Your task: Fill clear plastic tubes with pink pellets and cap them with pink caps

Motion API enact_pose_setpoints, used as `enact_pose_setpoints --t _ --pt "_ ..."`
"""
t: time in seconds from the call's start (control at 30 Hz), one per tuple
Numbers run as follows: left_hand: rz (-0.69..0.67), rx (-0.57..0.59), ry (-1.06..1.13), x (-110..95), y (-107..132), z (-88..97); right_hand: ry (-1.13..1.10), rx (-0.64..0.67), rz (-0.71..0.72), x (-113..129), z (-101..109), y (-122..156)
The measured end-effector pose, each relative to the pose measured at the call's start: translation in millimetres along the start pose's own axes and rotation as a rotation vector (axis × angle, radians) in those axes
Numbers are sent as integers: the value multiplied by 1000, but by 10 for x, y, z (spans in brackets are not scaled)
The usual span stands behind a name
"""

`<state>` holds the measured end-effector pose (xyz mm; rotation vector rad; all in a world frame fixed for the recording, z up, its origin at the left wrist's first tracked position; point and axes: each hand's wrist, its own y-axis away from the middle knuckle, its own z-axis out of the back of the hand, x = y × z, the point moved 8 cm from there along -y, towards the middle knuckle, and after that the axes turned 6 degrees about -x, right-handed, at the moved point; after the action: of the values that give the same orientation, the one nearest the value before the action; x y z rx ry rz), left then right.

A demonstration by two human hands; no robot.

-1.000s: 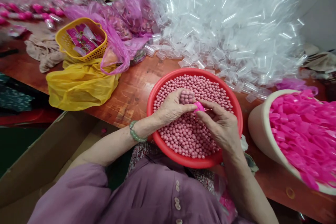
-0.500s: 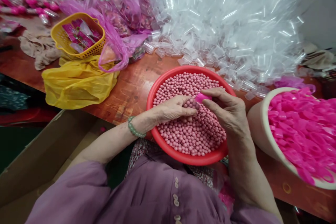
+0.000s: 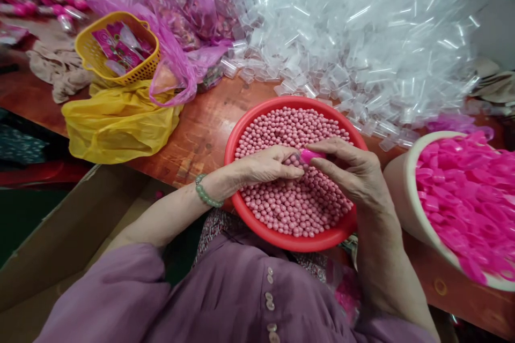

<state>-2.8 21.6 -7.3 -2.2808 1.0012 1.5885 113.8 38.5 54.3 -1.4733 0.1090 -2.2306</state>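
Cap (image 3: 309, 156) is getting pinched by right hand (image 3: 354, 169) — left hand (image 3: 265, 165) is pinching tube (image 3: 293, 159), likely steadying it over basin (image 3: 289, 244).

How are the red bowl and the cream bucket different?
The red bowl looks wide and shallow; the cream bucket looks taller. The red bowl holds little round beads; the cream bucket holds bright plastic pieces. Both have open tops and pink things inside.

This looks like a workshop. The bench (image 3: 209, 131) has a huge heap of clear tubes (image 3: 341, 48). Beads (image 3: 277, 211) fill a bowl (image 3: 293, 244), and pink bits (image 3: 462, 203) fill a bucket (image 3: 402, 193).
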Motion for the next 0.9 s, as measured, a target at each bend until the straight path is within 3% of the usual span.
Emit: enact_pose_setpoints --t 0.33,0.43,0.57,0.73,0.9 --pt "-18 -92 -223 -29 -9 73 244 141 79 165 104 -21" --pt "-12 -77 -243 -44 -12 54 244 92 66 154 176 -25" --pt "21 -68 -188 -16 -26 54 160 4 34 102 138 -47" --pt "24 -93 -95 21 -21 90 129 66 19 64 -13 -56" --pt "27 -114 75 45 -17 124 104 8 -29 24 109 -15"
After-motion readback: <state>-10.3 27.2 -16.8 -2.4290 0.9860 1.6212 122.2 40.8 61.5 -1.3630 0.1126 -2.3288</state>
